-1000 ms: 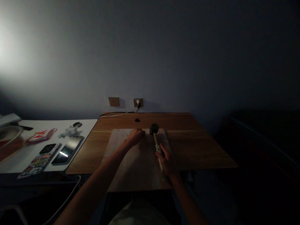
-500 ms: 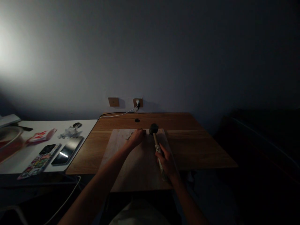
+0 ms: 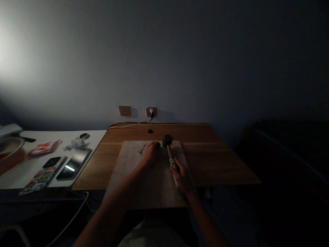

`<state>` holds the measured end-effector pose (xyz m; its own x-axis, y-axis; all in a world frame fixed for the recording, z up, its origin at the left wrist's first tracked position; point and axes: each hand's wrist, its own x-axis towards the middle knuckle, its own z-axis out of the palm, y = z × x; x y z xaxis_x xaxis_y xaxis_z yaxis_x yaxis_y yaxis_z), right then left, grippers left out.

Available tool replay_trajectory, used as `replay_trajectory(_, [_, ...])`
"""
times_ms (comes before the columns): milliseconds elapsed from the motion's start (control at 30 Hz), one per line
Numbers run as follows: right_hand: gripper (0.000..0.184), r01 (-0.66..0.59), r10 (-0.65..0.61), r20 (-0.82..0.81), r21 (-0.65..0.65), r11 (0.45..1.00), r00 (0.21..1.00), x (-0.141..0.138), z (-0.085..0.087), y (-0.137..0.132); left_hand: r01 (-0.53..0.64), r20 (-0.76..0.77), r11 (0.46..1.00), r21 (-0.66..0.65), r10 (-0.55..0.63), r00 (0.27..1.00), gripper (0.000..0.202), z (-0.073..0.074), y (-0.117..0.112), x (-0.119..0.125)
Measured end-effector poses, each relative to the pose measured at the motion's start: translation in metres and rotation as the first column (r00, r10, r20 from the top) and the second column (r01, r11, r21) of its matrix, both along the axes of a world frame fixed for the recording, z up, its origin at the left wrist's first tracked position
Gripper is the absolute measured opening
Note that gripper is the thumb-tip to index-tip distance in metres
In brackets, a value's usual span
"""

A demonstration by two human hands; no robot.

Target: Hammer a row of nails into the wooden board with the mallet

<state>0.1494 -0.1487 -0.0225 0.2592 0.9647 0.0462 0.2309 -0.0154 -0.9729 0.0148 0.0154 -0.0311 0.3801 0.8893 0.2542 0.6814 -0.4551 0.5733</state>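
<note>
A pale wooden board [image 3: 133, 178] lies on a brown wooden desk [image 3: 213, 161]. My right hand [image 3: 183, 177] is wrapped round the handle of a hammer [image 3: 169, 151], whose dark head sits near the board's far edge. My left hand [image 3: 152, 151] rests on the board just left of the hammer head, fingers curled and pinched; what they hold is too small and dark to make out. A few small grey bits [image 3: 141, 150] lie on the board left of that hand.
A white table [image 3: 31, 171] on the left carries two phones [image 3: 73, 164], a colourful case [image 3: 38, 178], a red packet [image 3: 45, 147] and a bowl [image 3: 9, 147]. Wall sockets [image 3: 151, 112] with a white cable sit behind the desk. The right side is dark.
My left hand has slid a little to the right toward the hammer head, uncovering small grey bits on the board. The hammer head has shifted slightly left and up.
</note>
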Motion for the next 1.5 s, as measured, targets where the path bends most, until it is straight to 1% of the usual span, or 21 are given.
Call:
replay_trajectory(133, [0.058,-0.053,0.052,0.027,0.014,0.999,0.998,-0.002,0.000,-0.001,-0.012,-0.011,1.000,0.005,0.012,1.000,0.024,0.000,0.000,-0.002])
replay_trajectory(267, [0.060,-0.040,0.040,0.024,-0.020,0.999,0.999,-0.004,-0.005,0.001,-0.040,-0.020,0.999,-0.015,0.040,0.999,0.022,0.000,0.001,-0.002])
replay_trajectory(333, [0.063,-0.033,0.033,0.008,-0.024,0.999,0.999,-0.005,-0.005,0.003,-0.047,-0.011,0.999,-0.019,0.047,0.999,0.026,0.000,0.001,-0.002])
replay_trajectory(467, [0.060,-0.035,0.036,-0.028,0.032,0.999,0.999,-0.008,-0.004,0.008,-0.032,-0.002,0.999,-0.032,0.032,0.999,0.030,-0.001,0.000,-0.003])
replay_trajectory(633, [0.063,-0.035,0.035,-0.047,-0.009,0.999,0.998,-0.011,-0.006,0.013,-0.063,-0.027,0.997,-0.038,0.062,0.998,0.020,-0.003,0.002,-0.002])
replay_trajectory(833, [0.064,-0.053,0.052,-0.039,-0.018,0.998,0.998,-0.011,-0.007,0.011,-0.087,0.009,0.993,-0.079,0.088,0.996,0.034,-0.004,0.004,-0.003])
replay_trajectory(933, [0.063,-0.052,0.051,-0.034,-0.016,0.999,0.998,-0.012,-0.005,0.010,-0.071,0.018,0.995,-0.072,0.072,0.997,0.036,-0.003,0.003,-0.003])
replay_trajectory(1033, [0.063,-0.046,0.046,-0.016,-0.013,0.999,0.999,-0.012,-0.004,0.010,-0.080,0.024,0.995,-0.059,0.081,0.996,0.037,-0.001,0.002,-0.004])
replay_trajectory(1133, [0.063,-0.053,0.052,-0.016,-0.027,0.998,0.998,-0.012,-0.004,0.009,-0.083,0.027,0.993,-0.079,0.085,0.996,0.037,0.001,0.001,-0.004])
replay_trajectory(1267, [0.063,-0.030,0.030,-0.023,-0.015,0.999,0.999,-0.012,-0.005,0.008,-0.054,0.068,0.995,-0.087,0.060,0.996,0.040,-0.001,0.000,-0.006])
replay_trajectory(1333, [0.064,-0.034,0.034,-0.022,-0.006,0.999,0.999,-0.011,-0.007,0.008,-0.045,0.073,0.996,-0.081,0.051,0.996,0.039,-0.002,0.001,-0.006])
replay_trajectory(1500, [0.064,-0.054,0.054,-0.001,-0.019,0.998,0.999,-0.010,-0.012,0.011,-0.080,0.058,0.994,-0.069,0.084,0.995,0.031,-0.006,0.003,-0.005])
